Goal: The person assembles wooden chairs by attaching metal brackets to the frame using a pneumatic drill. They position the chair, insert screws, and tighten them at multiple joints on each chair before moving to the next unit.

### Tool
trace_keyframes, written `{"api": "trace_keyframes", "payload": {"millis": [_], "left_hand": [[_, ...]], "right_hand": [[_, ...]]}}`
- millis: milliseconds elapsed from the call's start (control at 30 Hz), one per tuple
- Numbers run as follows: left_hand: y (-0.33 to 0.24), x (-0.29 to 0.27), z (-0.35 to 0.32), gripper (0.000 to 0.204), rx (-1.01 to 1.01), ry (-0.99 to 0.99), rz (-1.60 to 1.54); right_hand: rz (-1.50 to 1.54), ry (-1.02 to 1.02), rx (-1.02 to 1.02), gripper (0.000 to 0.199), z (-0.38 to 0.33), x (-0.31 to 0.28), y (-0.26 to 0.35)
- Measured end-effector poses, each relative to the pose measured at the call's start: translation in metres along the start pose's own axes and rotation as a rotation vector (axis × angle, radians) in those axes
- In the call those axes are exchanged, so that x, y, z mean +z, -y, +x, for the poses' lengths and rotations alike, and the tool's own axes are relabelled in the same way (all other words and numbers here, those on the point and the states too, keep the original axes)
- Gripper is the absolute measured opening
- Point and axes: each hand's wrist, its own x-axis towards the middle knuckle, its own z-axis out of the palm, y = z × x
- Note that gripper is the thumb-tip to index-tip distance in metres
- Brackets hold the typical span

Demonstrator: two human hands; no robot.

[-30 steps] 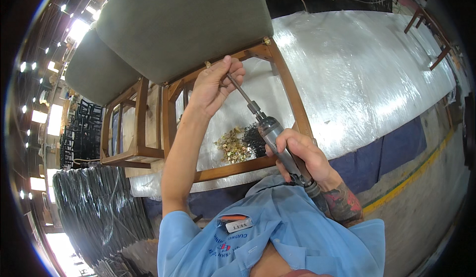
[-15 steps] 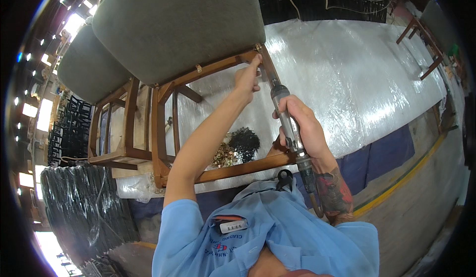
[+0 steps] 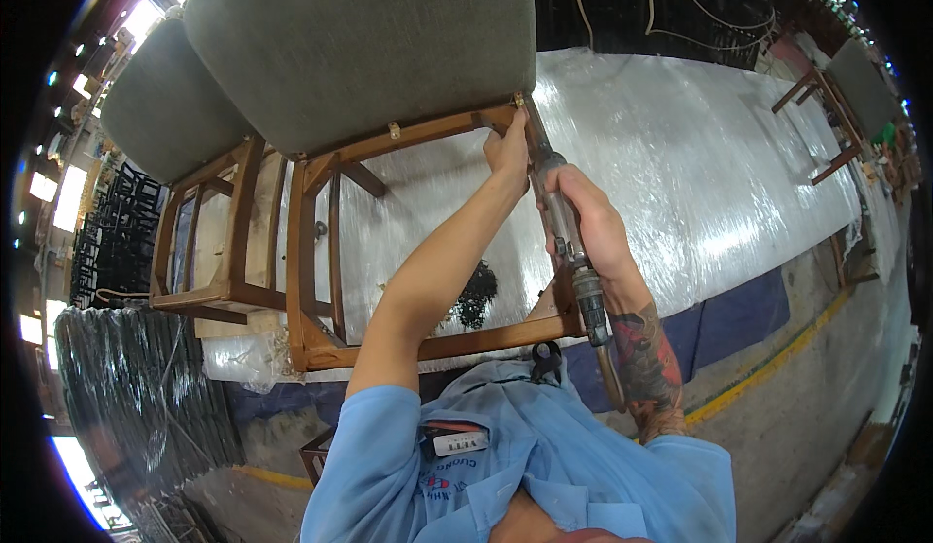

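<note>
A chair with a grey padded panel (image 3: 360, 47) and a brown wooden frame (image 3: 466, 339) lies in front of me. Small metal brackets sit along the panel's edge, one bracket (image 3: 395, 131) mid-rail and another at the right corner. My left hand (image 3: 507, 154) is at that corner, thumb and fingers pinched together just below the bracket; what they hold is too small to tell. In my right hand (image 3: 595, 220) is a grey inline air screwdriver (image 3: 588, 295), its tip pointing up along the right side rail near my left fingers. A hose trails from its lower end.
A second grey chair (image 3: 175, 105) stands at left. Plastic-wrapped sheeting (image 3: 671, 183) covers the work surface, with a pile of dark screws (image 3: 476, 295) inside the frame. Black wrapped stacks (image 3: 146, 397) are lower left; another chair (image 3: 846, 105) is far right. Cables hang at the top.
My right hand has moved the air screwdriver up toward the corner bracket, nearer my left fingers. My left forearm now covers more of the small pile inside the frame. The view has shifted slightly.
</note>
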Motion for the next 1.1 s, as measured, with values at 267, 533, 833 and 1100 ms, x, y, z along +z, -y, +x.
{"api": "trace_keyframes", "payload": {"millis": [267,533,833,1100], "left_hand": [[0.003,0.001,0.011,0.053,-0.021,-0.019,0.015],[0.002,-0.003,0.017,0.051,-0.036,-0.054,0.117],[0.003,-0.008,0.017,0.057,0.006,-0.056,0.201],[-0.005,-0.008,0.017,0.054,-0.105,-0.037,0.157]], "right_hand": [[-0.017,-0.007,0.013,0.029,0.005,0.002,0.002],[-0.031,0.019,0.001,0.026,0.007,0.002,0.000],[-0.026,-0.010,0.022,0.024,0.012,0.004,0.002],[-0.049,-0.054,0.041,0.025,0.018,0.014,0.005]]}}
